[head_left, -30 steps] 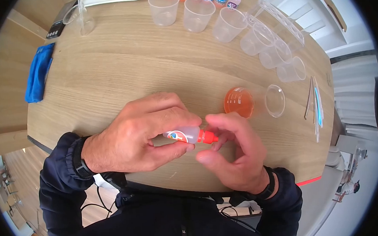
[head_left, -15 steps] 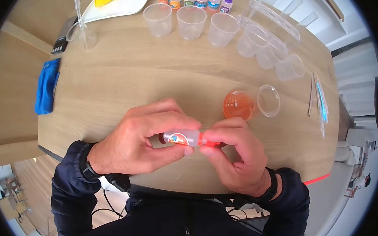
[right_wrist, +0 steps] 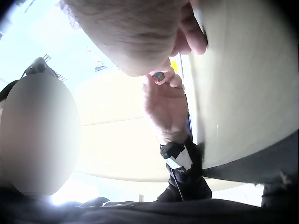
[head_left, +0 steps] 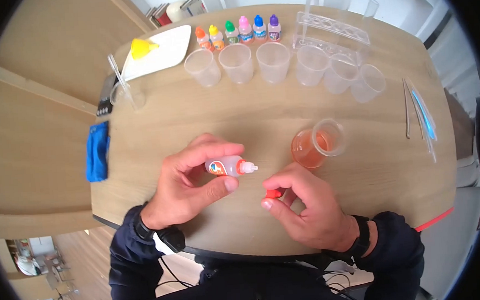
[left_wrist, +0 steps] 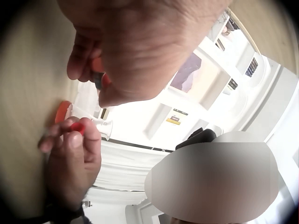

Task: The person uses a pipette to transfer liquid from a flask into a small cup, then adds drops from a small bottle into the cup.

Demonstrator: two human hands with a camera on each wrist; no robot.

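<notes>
In the head view my left hand [head_left: 179, 186] holds a small dropper bottle [head_left: 227, 166] on its side between thumb and fingers. Its pale nozzle is bare and points right. My right hand [head_left: 315, 211] pinches a red cap [head_left: 273, 193] just right of and below the nozzle, apart from it. Behind the right hand stands a conical flask [head_left: 304, 151] of orange liquid. The left wrist view shows the cap [left_wrist: 77, 128] between the right thumb and fingers. In the right wrist view the bottle's dark base [right_wrist: 159, 76] shows between the left fingers.
Several clear plastic cups [head_left: 236, 65] line the back, before a row of coloured dropper bottles [head_left: 245, 31] and a test tube rack [head_left: 331, 26]. Farther left are a white tray [head_left: 170, 50] with a yellow funnel [head_left: 143, 47], a beaker and a blue cloth [head_left: 97, 152]. Thin rods [head_left: 407, 109] lie right.
The red cap has come off the bottle and moved right with my right hand, leaving the nozzle exposed. My hands have moved apart. The head view has shifted, showing more of the table's back.
</notes>
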